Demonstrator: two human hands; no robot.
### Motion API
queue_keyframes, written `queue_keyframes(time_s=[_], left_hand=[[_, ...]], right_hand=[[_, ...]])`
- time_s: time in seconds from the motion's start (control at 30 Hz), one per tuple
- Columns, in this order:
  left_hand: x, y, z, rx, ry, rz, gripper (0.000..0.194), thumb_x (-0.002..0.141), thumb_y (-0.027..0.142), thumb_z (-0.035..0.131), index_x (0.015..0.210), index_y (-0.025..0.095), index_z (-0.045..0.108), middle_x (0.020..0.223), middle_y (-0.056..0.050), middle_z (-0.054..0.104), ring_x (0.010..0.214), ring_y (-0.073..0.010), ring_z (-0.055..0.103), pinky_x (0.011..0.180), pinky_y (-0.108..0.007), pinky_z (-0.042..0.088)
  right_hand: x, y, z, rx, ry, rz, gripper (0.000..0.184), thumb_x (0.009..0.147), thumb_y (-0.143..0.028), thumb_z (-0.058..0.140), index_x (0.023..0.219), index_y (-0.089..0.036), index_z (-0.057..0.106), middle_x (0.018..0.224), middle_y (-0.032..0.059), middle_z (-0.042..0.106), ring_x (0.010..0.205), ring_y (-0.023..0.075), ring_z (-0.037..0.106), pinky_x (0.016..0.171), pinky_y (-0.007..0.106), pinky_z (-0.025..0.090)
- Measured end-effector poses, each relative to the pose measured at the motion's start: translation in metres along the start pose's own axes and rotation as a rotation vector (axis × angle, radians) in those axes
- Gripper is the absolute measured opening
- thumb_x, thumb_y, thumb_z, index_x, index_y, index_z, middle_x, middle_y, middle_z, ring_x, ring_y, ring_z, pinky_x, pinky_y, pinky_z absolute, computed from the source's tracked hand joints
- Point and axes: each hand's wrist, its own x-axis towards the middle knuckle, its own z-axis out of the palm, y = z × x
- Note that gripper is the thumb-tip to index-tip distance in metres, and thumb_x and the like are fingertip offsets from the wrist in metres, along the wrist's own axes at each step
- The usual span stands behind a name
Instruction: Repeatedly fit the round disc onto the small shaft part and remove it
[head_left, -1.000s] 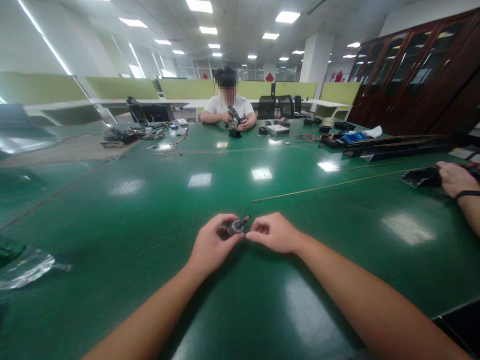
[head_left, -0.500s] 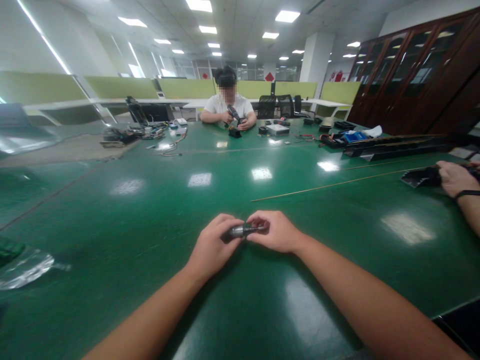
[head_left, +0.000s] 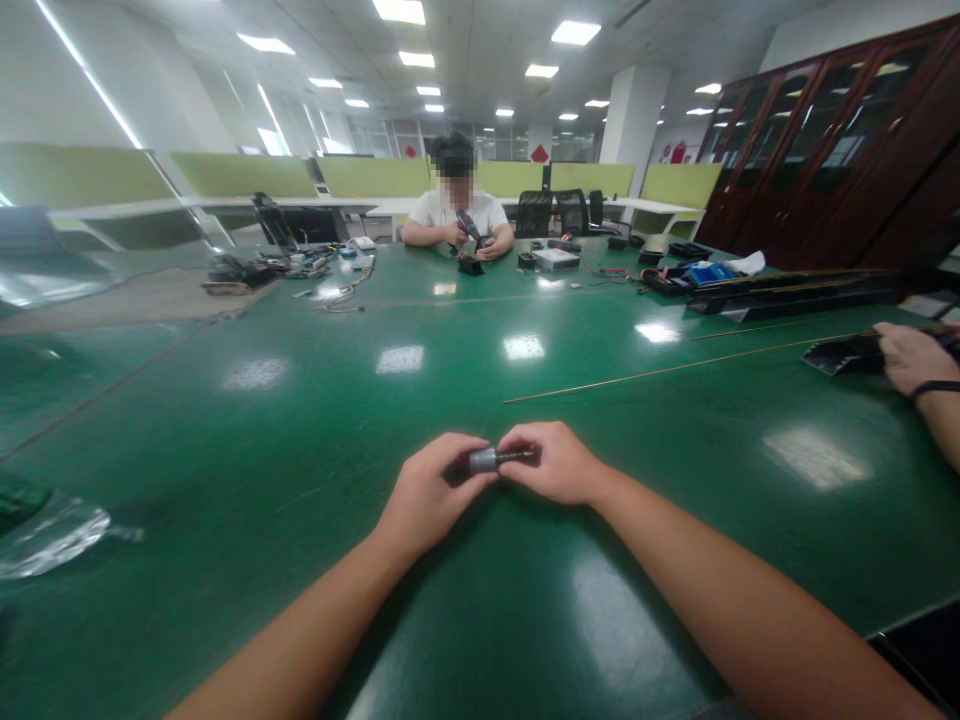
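The clear plastic bag (head_left: 64,545) at the desk's (head_left: 322,590) L edge had smth. green in it, too blurred to ID. Across the desk sat a white box (head_left: 556,260); its contents couldn't be made out, nor those of the dk. wood cabinet (head_left: 821,125) w/ glass doors, far R. Vs. 1 sec. ago, the metal cylinder (head_left: 484,460) had tipped from its shaft-up pose to lie approx. level, w/ its thin shaft (head_left: 516,456) pointing R, into the R hand's curl. Count: 1 cylinder, 1 shaft, 2 thin rods (head_left: 660,372) on the desk, 2 other ppl. in view. The L hand (head_left: 424,495) was part-closed, thumb & fingers pinching the cylinder, just above the desk, near its front. The R hand (head_left: 555,465) was curled, w/ a small gap betw. thumb & index around the shaft; whether it gripped, couldn't tell. Opp., a seated person (head_left: 457,215) held a dk. tool (head_left: 469,226) w/ both hands; far R, a co-worker's hand (head_left: 911,358) w/ a blk. wristband was on a blk. channel piece (head_left: 840,354).
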Motion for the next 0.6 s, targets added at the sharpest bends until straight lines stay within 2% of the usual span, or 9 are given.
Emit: queue_keyframes(time_s=[0.6], left_hand=[[0.0003,-0.0021,-0.0004,-0.037,0.043,-0.025,0.026,0.083,0.035,0.073,0.105,0.024,0.068,0.101,-0.001,0.069,0.091,-0.0178,0.064,0.083,-0.030,0.050]], right_hand=[[-0.0003,0.0031,-0.0006,-0.010,0.019,0.016,0.013,0.080,-0.023,0.069,0.092,-0.017,0.070,0.082,0.0015,0.070,0.070,0.0138,0.062,0.066,0.024,0.046]])
